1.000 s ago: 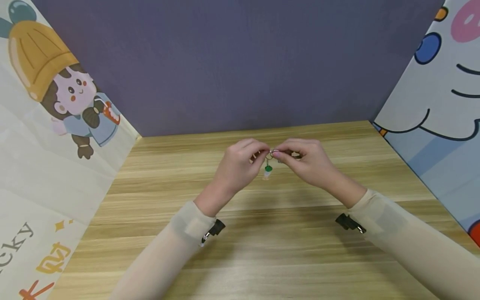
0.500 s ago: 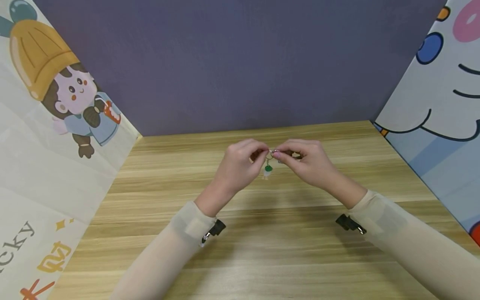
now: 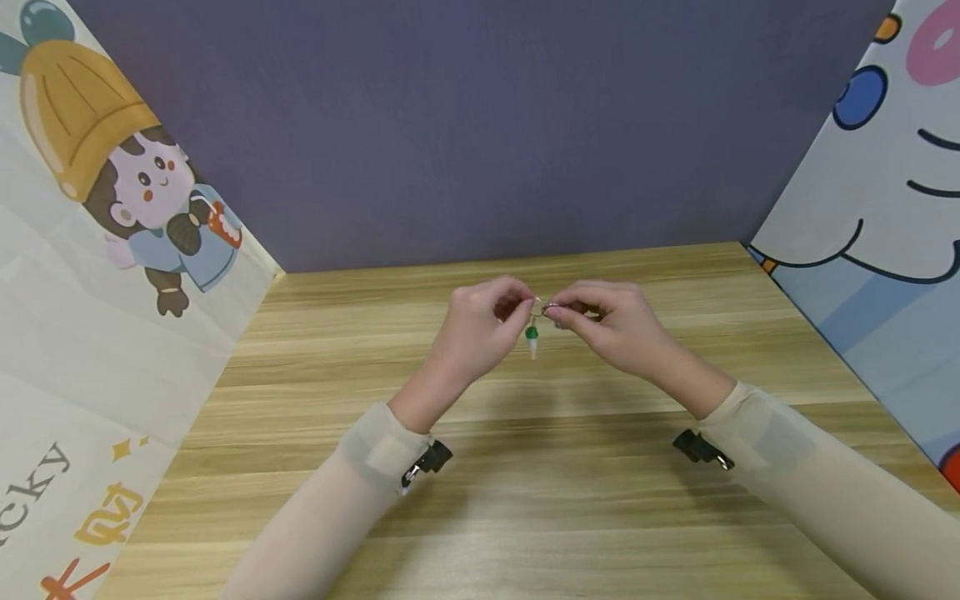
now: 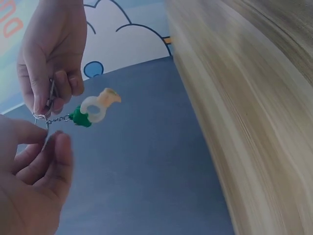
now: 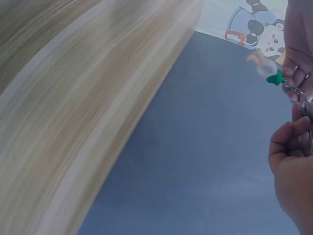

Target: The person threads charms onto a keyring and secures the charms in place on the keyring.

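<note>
- We see a wooden table [image 3: 525,467], our landmark, with 2 hands raised just above its middle.
- The left hand [image 3: 480,329] and right hand [image 3: 611,325] meet fingertip to fingertip, both pinching a small metal key ring [image 3: 545,307].
- A green-and-white charm [image 4: 94,110] hangs from the key ring by a short chain, clear of the table.
- We judge the charm already attached; work on the key ring looks unfinished.

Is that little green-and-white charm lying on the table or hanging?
Hanging: the charm dangles by a short chain from the ring both hands pinch, above the wooden table.
</note>
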The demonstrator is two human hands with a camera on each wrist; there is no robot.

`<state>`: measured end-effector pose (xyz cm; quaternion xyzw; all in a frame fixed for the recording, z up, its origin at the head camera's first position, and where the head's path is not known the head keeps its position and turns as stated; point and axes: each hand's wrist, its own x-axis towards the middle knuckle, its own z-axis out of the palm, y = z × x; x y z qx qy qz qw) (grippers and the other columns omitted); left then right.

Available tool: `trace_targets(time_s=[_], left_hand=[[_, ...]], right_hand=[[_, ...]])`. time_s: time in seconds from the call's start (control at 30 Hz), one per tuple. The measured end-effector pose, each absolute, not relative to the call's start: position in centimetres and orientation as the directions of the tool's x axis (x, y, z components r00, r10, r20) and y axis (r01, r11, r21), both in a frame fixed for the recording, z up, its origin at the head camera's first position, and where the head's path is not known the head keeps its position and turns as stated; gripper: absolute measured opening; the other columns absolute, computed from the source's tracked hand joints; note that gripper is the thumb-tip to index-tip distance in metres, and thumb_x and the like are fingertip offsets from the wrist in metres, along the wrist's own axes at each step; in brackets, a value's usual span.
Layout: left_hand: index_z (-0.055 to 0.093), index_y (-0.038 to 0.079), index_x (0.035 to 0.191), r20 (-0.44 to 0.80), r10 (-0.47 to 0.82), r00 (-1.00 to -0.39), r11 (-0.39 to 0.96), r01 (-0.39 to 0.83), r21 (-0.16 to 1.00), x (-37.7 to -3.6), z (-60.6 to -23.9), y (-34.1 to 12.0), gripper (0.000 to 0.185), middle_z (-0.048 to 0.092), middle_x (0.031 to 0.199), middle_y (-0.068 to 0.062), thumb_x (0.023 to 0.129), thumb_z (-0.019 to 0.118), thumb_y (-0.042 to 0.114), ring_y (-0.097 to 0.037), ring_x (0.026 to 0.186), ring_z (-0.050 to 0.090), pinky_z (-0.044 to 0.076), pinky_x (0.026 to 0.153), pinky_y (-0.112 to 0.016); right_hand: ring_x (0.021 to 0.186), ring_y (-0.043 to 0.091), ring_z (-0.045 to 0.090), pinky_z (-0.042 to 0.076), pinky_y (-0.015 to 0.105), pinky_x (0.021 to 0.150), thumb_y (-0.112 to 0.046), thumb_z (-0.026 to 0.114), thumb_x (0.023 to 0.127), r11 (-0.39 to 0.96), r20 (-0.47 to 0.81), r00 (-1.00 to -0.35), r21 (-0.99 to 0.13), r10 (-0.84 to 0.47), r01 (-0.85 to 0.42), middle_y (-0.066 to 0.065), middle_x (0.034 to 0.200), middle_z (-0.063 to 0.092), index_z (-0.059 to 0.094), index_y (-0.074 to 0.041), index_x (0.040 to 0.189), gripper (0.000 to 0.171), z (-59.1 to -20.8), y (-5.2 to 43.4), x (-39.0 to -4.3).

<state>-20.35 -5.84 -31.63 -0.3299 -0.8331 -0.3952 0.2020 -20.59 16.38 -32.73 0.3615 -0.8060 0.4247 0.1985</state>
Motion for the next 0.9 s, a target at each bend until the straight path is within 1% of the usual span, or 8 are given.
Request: trace_targets(time_s=[0.13, 0.27, 0.37, 0.43, 0.5, 0.6, 0.77, 0.9], left_hand=[[0.053, 0.007, 0.114, 0.42, 0.429, -0.8, 0.424, 0.589, 0.688, -20.3, -31.7, -5.8, 0.011, 0.08, 0.103, -0.011, 0.112, 0.048, 0.016, -0.019, 0.086, 0.076, 0.057, 0.067, -0.022], [0.04, 0.011, 0.116, 0.293, 0.456, -0.841, 0.344, 0.47, 0.813, -20.4, -31.8, -5.8, 0.01, 0.077, 0.094, -0.01, 0.116, 0.038, 0.021, -0.015, 0.07, 0.066, 0.045, 0.057, -0.026], [0.04, 0.011, 0.117, 0.261, 0.454, -0.852, 0.286, 0.417, 0.863, -20.5, -31.9, -5.9, 0.009, 0.068, 0.082, -0.01, 0.115, 0.04, 0.02, -0.015, 0.066, 0.063, 0.051, 0.061, -0.027], [0.042, 0.01, 0.118, 0.254, 0.448, -0.857, 0.268, 0.4, 0.877, -20.6, -31.9, -6.1, 0.009, 0.063, 0.077, -0.009, 0.114, 0.044, 0.018, -0.017, 0.07, 0.068, 0.056, 0.065, -0.028], [0.045, 0.009, 0.119, 0.246, 0.444, -0.861, 0.275, 0.393, 0.877, -20.6, -31.9, -6.3, 0.012, 0.06, 0.077, -0.007, 0.112, 0.049, 0.017, -0.02, 0.067, 0.064, 0.057, 0.065, -0.029], [0.051, 0.008, 0.121, 0.247, 0.457, -0.855, 0.317, 0.416, 0.852, -20.7, -31.8, -6.8, 0.017, 0.064, 0.082, -0.005, 0.108, 0.059, 0.016, -0.02, 0.068, 0.062, 0.052, 0.063, -0.029], [0.066, 0.008, 0.121, 0.245, 0.515, -0.821, 0.441, 0.499, 0.746, -20.8, -31.7, -7.6, 0.022, 0.073, 0.094, -0.005, 0.101, 0.073, 0.013, -0.014, 0.084, 0.068, 0.053, 0.073, -0.025], [0.074, 0.007, 0.118, 0.252, 0.526, -0.812, 0.515, 0.54, 0.666, -20.7, -31.6, -8.2, 0.021, 0.078, 0.1, -0.007, 0.098, 0.076, 0.013, -0.015, 0.088, 0.07, 0.059, 0.075, -0.026]], right_hand=[[0.067, 0.004, 0.06, 0.048, 0.018, 0.057, -0.004, 0.073, 0.099, 0.414, 0.55, -0.716, -0.585, -0.431, -0.698, 0.004, 0.094, 0.081, 0.082, -0.009, 0.108, 0.014, -32.6, 16.4, -20.5], [0.067, 0.006, 0.055, 0.046, 0.022, 0.057, -0.008, 0.069, 0.103, 0.438, 0.469, -0.761, -0.627, -0.447, -0.644, 0.005, 0.095, 0.079, 0.079, -0.008, 0.117, 0.017, -32.5, 16.4, -20.4], [0.077, 0.008, 0.063, 0.053, 0.023, 0.065, -0.009, 0.068, 0.104, 0.45, 0.43, -0.779, -0.644, -0.456, -0.619, 0.006, 0.103, 0.08, 0.079, -0.008, 0.121, 0.02, -32.4, 16.6, -20.4], [0.088, 0.011, 0.069, 0.058, 0.023, 0.072, -0.009, 0.068, 0.104, 0.454, 0.415, -0.783, -0.647, -0.464, -0.612, 0.007, 0.113, 0.081, 0.078, -0.007, 0.122, 0.021, -32.3, 16.8, -20.4], [0.093, 0.014, 0.071, 0.059, 0.023, 0.077, -0.009, 0.069, 0.104, 0.466, 0.404, -0.787, -0.644, -0.467, -0.607, 0.007, 0.117, 0.08, 0.078, -0.007, 0.122, 0.021, -32.2, 17.1, -20.4], [0.09, 0.015, 0.069, 0.058, 0.022, 0.075, -0.011, 0.069, 0.104, 0.5, 0.393, -0.796, -0.626, -0.459, -0.598, 0.006, 0.114, 0.08, 0.079, -0.009, 0.12, 0.019, -31.9, 17.6, -20.4], [0.089, 0.018, 0.071, 0.058, 0.023, 0.074, -0.012, 0.069, 0.104, 0.545, 0.379, -0.8, -0.59, -0.465, -0.596, 0.006, 0.112, 0.081, 0.079, -0.01, 0.118, 0.018, -31.6, 18.4, -20.4], [0.082, 0.013, 0.067, 0.054, 0.022, 0.068, -0.013, 0.068, 0.104, 0.558, 0.37, -0.799, -0.575, -0.474, -0.598, 0.004, 0.111, 0.081, 0.079, -0.012, 0.123, 0.022, -31.7, 19.2, -20.3]])
